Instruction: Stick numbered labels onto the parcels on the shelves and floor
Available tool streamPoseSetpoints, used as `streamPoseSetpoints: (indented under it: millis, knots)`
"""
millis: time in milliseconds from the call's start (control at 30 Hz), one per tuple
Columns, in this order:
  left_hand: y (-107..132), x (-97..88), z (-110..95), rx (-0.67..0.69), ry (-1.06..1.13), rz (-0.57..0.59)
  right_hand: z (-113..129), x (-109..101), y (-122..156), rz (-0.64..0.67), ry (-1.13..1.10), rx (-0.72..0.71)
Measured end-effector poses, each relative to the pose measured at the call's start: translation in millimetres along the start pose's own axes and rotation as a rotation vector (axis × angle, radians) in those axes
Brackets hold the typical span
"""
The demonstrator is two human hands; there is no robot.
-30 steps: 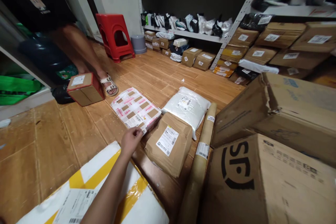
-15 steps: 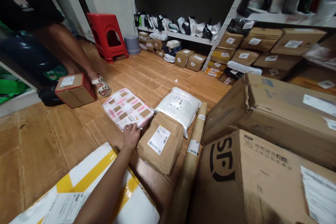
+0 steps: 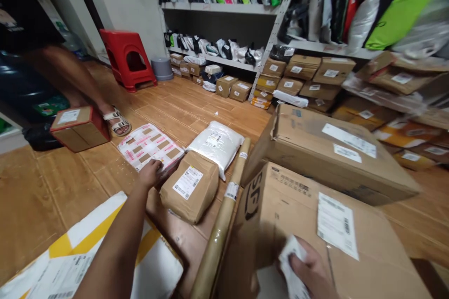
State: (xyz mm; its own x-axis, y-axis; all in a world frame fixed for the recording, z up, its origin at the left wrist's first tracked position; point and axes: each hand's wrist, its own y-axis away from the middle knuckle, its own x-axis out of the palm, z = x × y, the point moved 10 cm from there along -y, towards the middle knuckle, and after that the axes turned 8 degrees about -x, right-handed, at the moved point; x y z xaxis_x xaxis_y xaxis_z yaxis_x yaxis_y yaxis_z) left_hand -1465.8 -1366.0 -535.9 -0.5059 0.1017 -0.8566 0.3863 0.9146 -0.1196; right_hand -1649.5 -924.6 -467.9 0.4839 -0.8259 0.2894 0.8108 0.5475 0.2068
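My left hand (image 3: 150, 173) reaches forward and its fingers curl onto the near edge of a flat pink-and-white printed parcel (image 3: 149, 145) lying on the wooden floor. Right of the hand sits a brown paper parcel (image 3: 190, 186) with a white label. My right hand (image 3: 310, 273) is at the bottom of the view, closed on a crumpled white paper (image 3: 291, 266), resting on the top of a large brown SF carton (image 3: 315, 229).
A long cardboard tube (image 3: 224, 201) lies between the brown parcel and the carton. A white poly bag (image 3: 216, 142), a second big carton (image 3: 329, 149), a white-and-yellow parcel (image 3: 87, 252), a red-edged box (image 3: 77, 127), a person's sandalled foot (image 3: 117, 122), a red stool (image 3: 126, 58) and parcel shelves (image 3: 280, 46) surround me.
The view has swung right and up, showing more shelves. My right hand with the white paper has come into view on the carton. My left hand stays at the pink parcel's edge.
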Motion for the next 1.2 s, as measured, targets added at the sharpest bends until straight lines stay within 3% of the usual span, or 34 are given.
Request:
streamPoseSetpoints:
  millis: [100,200,267,333,367,467,600,667,767,867,933,1067,1133,1200]
  knots:
    - [23,-32.2,-24,-0.129,0.149,-0.109,4,20,2,0.066,-0.014,-0.026]
    - [80,-66.7,-87,-0.129,0.333,-0.212,-3,31,2,0.15,-0.054,-0.008]
    - [130,-74.1,-148,-0.037,0.523,-0.072,-1,30,4,0.142,-0.097,-0.027]
    - [187,-51.3,-203,-0.163,1.006,0.394,7,25,11,0.091,-0.144,-0.047]
    - [216,-47.9,-219,-0.302,1.119,0.495,14,22,18,0.063,-0.163,-0.049]
    - [290,-54.4,-262,-0.585,1.251,0.666,42,16,48,0.03,-0.184,-0.031]
    - [353,-84.7,-301,-0.681,1.228,0.786,83,5,106,0.022,-0.178,0.053]
    - [377,-110.4,-309,-0.756,1.193,0.724,103,-8,140,-0.008,-0.227,0.128]
    - [412,-166.2,-335,-0.798,1.151,0.642,146,-30,194,-0.039,-0.44,0.241]
    - [449,-232.7,-382,-0.755,1.183,0.651,212,-51,247,-0.006,-0.662,0.316]
    - [473,-276.3,-412,-0.701,1.16,0.662,261,-70,278,-0.01,-0.694,0.306]
    - [520,-346.8,-455,-0.552,1.063,0.621,345,-99,328,-0.053,-0.418,0.183]
    - [542,-367.9,-466,-0.492,1.034,0.591,372,-96,350,0.013,-0.219,0.114]
    - [562,-377.8,-467,-0.467,1.018,0.558,383,-86,370,0.072,-0.053,0.077]
